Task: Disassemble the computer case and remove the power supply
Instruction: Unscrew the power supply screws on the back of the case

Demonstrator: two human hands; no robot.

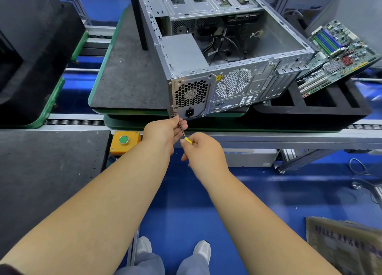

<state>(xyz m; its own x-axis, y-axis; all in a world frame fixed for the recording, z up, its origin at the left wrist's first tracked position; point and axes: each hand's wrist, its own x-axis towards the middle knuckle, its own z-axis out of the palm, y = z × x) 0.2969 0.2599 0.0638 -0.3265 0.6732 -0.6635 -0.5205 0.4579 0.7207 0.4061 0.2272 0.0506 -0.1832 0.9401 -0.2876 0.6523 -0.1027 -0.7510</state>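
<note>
The computer case (227, 53) lies on its side on a grey padded pallet (128, 72), open side up, rear panel turned to the person; I think this is so the back screws are reachable w/o leaning over; its near corner hangs a bit over the pallet edge. The power supply (191, 95) is not out yet; it sits in the near-left corner of the case, fan grille and socket showing through the rear panel.

The right hand (204, 152) is closed around the yellow handle of a screwdriver (183, 131); the left hand (165, 131) pinches the thin shaft near the tip, probably to keep it steady on the screw (175, 115) at the bottom-left corner of the PSU plate; whether the tip really sits in the screw head I cannot tell, fingers cover it.

The motherboard (339, 55) is already out, leaning tilted at the right of the case above a black foam tray (310, 111); loose cables (223, 47) lie inside the case; they prob. need to be free before the PSU slides out. An orange box w/ green button (124, 140) is on the rail just beside the left wrist.
</note>
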